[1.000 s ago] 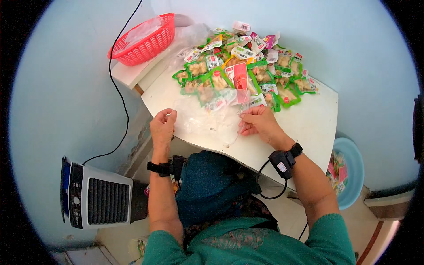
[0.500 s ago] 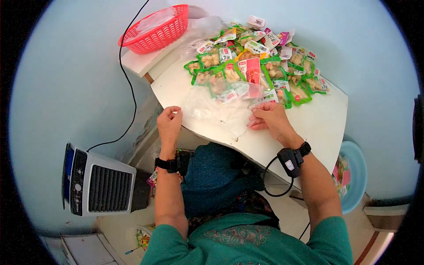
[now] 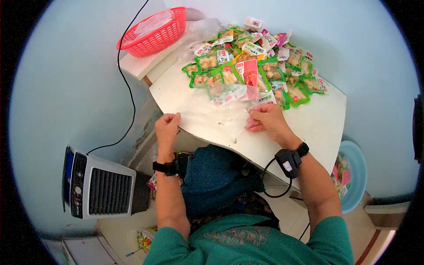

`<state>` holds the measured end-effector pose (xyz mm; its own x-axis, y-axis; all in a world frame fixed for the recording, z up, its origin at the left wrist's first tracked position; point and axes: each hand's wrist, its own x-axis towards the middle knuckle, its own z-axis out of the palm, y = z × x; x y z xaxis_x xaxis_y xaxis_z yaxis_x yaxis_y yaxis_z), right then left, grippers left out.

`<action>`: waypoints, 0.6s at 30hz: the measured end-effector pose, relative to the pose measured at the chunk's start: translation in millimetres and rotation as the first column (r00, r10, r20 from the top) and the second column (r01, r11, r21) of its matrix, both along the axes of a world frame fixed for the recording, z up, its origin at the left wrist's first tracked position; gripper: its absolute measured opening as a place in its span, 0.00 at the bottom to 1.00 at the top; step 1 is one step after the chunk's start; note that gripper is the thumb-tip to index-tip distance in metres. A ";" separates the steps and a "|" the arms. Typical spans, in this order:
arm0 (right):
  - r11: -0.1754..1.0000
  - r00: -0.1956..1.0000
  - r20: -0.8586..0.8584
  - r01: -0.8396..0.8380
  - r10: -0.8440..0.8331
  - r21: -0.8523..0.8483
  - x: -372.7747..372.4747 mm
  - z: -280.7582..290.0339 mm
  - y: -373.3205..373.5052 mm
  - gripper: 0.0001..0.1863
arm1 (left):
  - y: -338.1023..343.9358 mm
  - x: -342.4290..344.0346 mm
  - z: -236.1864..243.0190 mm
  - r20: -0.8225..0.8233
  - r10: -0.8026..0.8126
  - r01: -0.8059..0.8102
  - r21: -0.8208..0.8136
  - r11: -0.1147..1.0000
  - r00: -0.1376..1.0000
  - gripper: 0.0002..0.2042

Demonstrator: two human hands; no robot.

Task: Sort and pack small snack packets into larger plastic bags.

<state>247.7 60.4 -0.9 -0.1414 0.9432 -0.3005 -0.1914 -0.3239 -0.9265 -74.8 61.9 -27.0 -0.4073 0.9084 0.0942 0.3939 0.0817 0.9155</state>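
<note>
The white surface (image 3: 304,139) is the largest thing here, spreading before the person with its curved front edge just above the knees. Across its far half lies a heap of sealed food packets (image 3: 273,70), most of them edged in green, some red, orange or purple, overlapping so that many are partly hidden.

To the left stands a white-and-black air cooler (image 3: 109,190). On the right, lower than the surface, a light-blue basin (image 3: 358,176) holds more packets; the edge of the surface and the right forearm stand near it. At the far left a red openwork basket (image 3: 159,39) rests on a white ledge (image 3: 134,67), with clear plastic inside it and crumpled film beside it. A pale bucket (image 3: 131,240) of packets is partly hidden behind the left sleeve.

A clear plastic bag (image 3: 207,115) stretches between the hands over the near part of the surface, its upper part lying across the front packets, which show hazily through it. The left hand (image 3: 166,132) pinches its left edge, thumb against curled fingers; the right hand (image 3: 274,123) grips the opposite edge between thumb and bent fingers.

Black wristbands (image 3: 165,168) circle both wrists. A thin black cable (image 3: 131,97) hangs past the basket's left rim.
</note>
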 end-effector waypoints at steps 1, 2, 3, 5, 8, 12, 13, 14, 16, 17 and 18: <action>1.000 1.000 -0.009 -0.011 0.011 0.002 0.3 -2.0 1.0 0.09 | -0.2 -1.7 1.9 0.099 0.004 0.002 -0.061 0.998 0.995 0.08; 1.000 1.000 -0.017 -0.026 0.026 0.007 0.0 -1.9 1.7 0.09 | 0.3 -3.0 -0.4 0.097 0.004 0.002 -0.060 0.998 0.995 0.08; 1.000 0.999 -0.019 -0.026 0.026 0.008 -0.8 -0.1 1.2 0.09 | 1.2 -4.3 -5.1 -0.008 0.024 -0.024 0.029 0.999 1.000 0.07; 1.000 0.999 0.032 -0.015 0.015 0.010 -2.0 2.5 1.0 0.09 | -1.1 -0.3 -4.2 -0.111 0.045 -0.031 0.119 0.992 0.993 0.06; 0.999 0.998 0.058 -0.032 0.031 0.015 -0.1 0.5 1.9 0.09 | -14.7 35.8 21.1 -0.451 0.240 -0.101 0.312 0.945 0.859 0.06; 0.998 0.997 0.071 -0.044 0.041 0.034 2.0 -2.2 2.2 0.09 | -41.8 111.8 41.4 -0.454 -0.021 0.225 0.401 0.888 0.891 0.08; 0.998 0.996 0.069 -0.064 0.062 0.027 1.7 -1.4 1.7 0.09 | -48.7 128.3 41.3 -0.476 -0.133 0.329 0.357 0.874 0.869 0.11; 0.996 0.994 0.068 -0.088 0.086 0.025 0.4 0.8 1.2 0.09 | -48.7 138.0 34.3 -0.548 -0.144 0.419 0.417 0.807 0.824 0.14; 0.993 0.993 0.079 -0.096 0.090 0.069 2.3 -7.0 3.3 0.08 | -48.7 156.0 30.7 -0.584 -0.193 0.456 0.344 0.821 0.788 0.15; 0.987 0.991 0.087 -0.112 0.102 0.112 1.0 -7.5 4.7 0.08 | -47.4 159.7 29.1 -0.619 -0.236 0.483 0.266 0.834 0.749 0.17; 0.987 0.991 0.087 -0.112 0.102 0.114 0.1 -7.2 4.5 0.08 | -45.7 160.1 23.6 -0.601 -0.295 0.487 0.183 0.854 0.743 0.17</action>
